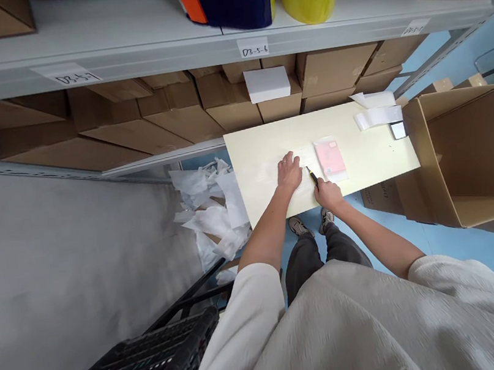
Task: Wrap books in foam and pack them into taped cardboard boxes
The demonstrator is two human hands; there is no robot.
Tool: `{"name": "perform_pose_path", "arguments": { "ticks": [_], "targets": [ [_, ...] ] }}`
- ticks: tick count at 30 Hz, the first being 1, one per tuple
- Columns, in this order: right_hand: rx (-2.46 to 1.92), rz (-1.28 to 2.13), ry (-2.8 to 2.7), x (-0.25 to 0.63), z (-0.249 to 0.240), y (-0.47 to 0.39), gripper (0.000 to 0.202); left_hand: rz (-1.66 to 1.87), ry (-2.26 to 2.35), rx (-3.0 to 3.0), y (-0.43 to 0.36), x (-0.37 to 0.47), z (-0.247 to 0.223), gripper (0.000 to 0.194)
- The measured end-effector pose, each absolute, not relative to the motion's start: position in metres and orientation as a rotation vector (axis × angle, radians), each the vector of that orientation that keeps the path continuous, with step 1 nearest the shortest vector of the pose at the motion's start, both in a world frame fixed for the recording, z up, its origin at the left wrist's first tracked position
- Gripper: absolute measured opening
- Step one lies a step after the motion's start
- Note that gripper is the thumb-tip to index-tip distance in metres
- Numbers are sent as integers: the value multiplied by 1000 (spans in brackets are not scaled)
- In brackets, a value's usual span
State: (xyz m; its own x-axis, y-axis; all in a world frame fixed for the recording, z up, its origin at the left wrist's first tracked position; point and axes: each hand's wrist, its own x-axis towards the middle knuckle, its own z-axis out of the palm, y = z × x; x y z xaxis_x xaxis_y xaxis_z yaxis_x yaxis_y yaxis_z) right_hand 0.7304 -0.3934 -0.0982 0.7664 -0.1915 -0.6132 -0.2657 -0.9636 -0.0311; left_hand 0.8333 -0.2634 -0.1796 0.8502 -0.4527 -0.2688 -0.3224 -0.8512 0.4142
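Observation:
A cream-coloured tabletop (260, 146) lies in front of me. My left hand (290, 171) rests on it, fingers spread and palm down. Something pale or clear may lie under those fingers, but I cannot make it out. My right hand (328, 193) is closed around a utility knife (313, 176) with a black and yellow handle. Its tip points up and left, close to my left fingers. Just beyond my right hand, a pink flat item in a clear bag (330, 159) lies on the tabletop.
White label strips (378, 116) and a small dark-edged device (398, 129) lie at the table's right end. An open cardboard box (484, 156) stands right; discarded white paper (214, 214) piles up left. A black crate (162, 364) is lower left. Overhead, a shelf (135, 28) holds yellow tape (310, 5).

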Motion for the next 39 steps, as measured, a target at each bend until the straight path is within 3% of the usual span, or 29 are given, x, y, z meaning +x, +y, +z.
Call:
{"name": "perform_pose_path", "arguments": {
  "ticks": [13, 23, 34, 39],
  "targets": [
    [-2836, 990, 377, 705, -91, -393, 34, -613, -639, 2694, -259, 810, -170, 87],
    [-2850, 977, 383, 684, -97, -392, 34, -598, -642, 2716, -256, 791, -171, 66],
    [-2857, 993, 336, 664, -98, -399, 36, -631, -536, 2729, -264, 781, -173, 89],
    [-2847, 992, 323, 657, -98, -402, 33, -643, -511, 2726, -262, 769, -179, 87]
  ]
}}
